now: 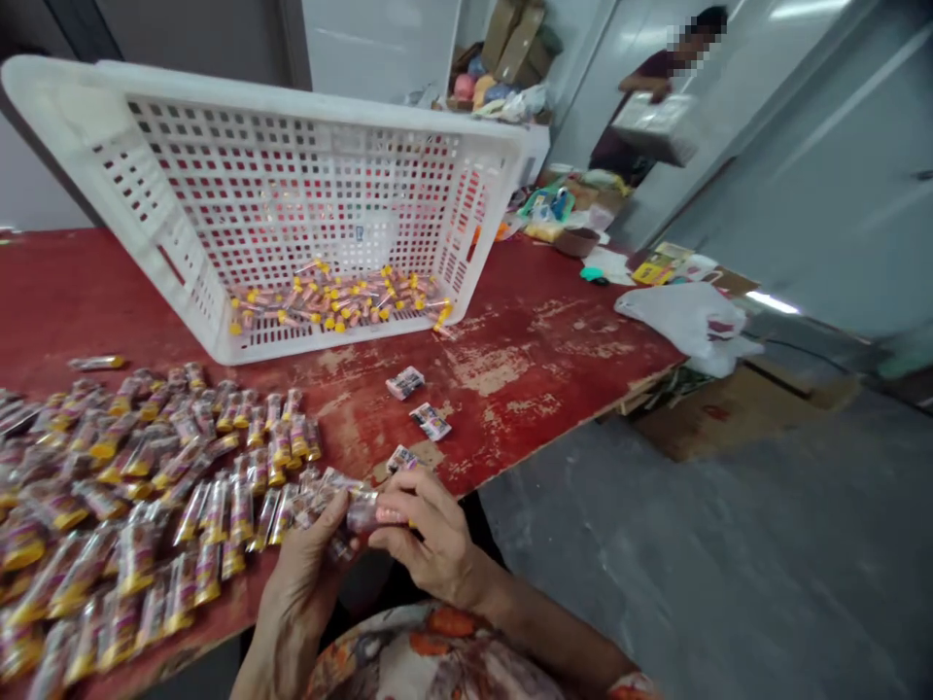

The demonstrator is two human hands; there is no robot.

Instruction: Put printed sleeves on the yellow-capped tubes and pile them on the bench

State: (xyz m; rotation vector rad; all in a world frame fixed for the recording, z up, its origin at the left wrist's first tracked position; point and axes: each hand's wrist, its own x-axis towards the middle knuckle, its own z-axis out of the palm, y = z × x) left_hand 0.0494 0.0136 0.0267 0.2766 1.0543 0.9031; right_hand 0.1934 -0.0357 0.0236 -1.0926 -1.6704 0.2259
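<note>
Both of my hands meet at the near edge of the table, and between them I pinch one small wrapped tube: the right hand curls over it from above with fingers closed on it, while the left hand comes up from below, thumb and fingertips bent around its other end.

As I judge it, the wrapper looks glossy and slick, so the tube could squirt out of a light pinch and drop past the table edge onto the grey floor, since I am holding it right over the lip. My left wrist also sits close to the packed rows; a careless sweep could nudge the nearest pieces off the edge or scramble the ranks.

Those rows are short cylinders in shiny film, pinkish with yellow ends, lying side by side. Three small printed labels lie flat on the bare wood just beyond my hands. The tabletop is red paint, worn through in pale, scuffed patches. Farther back, a white plastic crate with a gridded wall stands tipped on its side, loose yellow-capped tubes pooled inside.
</note>
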